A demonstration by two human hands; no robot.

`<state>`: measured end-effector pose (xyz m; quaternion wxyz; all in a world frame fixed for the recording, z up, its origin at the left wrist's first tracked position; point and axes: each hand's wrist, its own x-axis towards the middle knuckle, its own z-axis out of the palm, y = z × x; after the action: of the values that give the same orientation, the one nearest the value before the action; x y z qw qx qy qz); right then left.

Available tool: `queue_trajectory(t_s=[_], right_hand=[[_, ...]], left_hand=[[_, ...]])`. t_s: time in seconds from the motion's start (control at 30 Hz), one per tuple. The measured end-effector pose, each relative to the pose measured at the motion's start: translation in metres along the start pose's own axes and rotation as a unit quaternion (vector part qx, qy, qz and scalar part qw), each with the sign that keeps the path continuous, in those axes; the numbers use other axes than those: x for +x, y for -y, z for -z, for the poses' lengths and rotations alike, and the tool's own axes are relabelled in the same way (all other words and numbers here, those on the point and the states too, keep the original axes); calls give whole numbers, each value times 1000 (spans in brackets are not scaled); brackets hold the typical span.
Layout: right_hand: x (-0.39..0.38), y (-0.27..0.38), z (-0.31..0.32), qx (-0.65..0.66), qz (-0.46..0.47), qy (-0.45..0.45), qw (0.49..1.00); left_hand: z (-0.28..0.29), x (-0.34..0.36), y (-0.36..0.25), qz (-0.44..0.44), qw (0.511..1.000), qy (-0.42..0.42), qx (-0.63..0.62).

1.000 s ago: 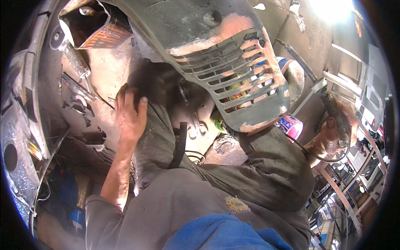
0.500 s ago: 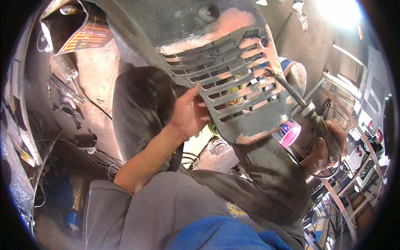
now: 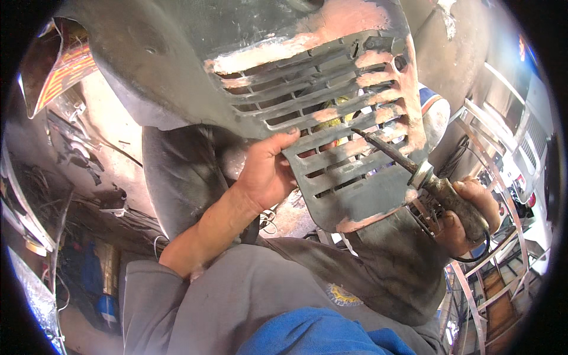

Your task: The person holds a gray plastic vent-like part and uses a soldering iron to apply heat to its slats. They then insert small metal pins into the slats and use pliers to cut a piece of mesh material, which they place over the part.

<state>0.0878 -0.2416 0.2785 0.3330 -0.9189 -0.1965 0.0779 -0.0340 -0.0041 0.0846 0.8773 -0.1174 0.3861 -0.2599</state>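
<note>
A large grey plastic panel [image 3: 331, 189] with a slotted grille and pink filler patches spans my lap. My left hand [image 3: 266, 171] grips its left edge beside the lower slots, thumb on top and fingers curled behind. My right hand [image 3: 467, 216] is wrapped round the dark handle of a soldering iron [image 3: 435, 192], which trails a black cord. The iron's thin tip points up and left, over the middle slats; whether it touches them I cannot tell.
A striped cut piece [image 3: 62, 74] is at the upper left. Metal scraps [image 3: 77, 145] and cables lie on the ground at left. A metal frame [image 3: 479, 278] and a white vehicle body part [image 3: 526, 151] stand at right. A blue item [image 3: 106, 305] sits at lower left.
My left hand has moved from my leg up and right onto the panel's edge. The panel has shifted lower, and the iron has swung left over the grille in my right hand.
</note>
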Motion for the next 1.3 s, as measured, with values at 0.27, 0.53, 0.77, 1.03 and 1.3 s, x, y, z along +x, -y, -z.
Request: queue_trajectory(t_s=[0.27, 0.53, 0.77, 1.03, 1.3], right_hand=[[2, 7, -23, -62, -25, -42, 997], [24, 23, -16, -90, -174, 106, 975], [38, 31, -14, -142, -202, 190, 950], [50, 28, -5, -152, -137, 274, 940], [60, 33, -17, -141, -65, 255, 954]], left_hand=[[-4, 0, 3, -1, 999, -48, 2], [-2, -2, 7, 7, 998, -57, 7], [-2, -4, 8, 2, 999, -35, -13], [-3, -7, 10, -13, 998, -48, -24], [-4, -8, 11, -19, 998, -47, -21]])
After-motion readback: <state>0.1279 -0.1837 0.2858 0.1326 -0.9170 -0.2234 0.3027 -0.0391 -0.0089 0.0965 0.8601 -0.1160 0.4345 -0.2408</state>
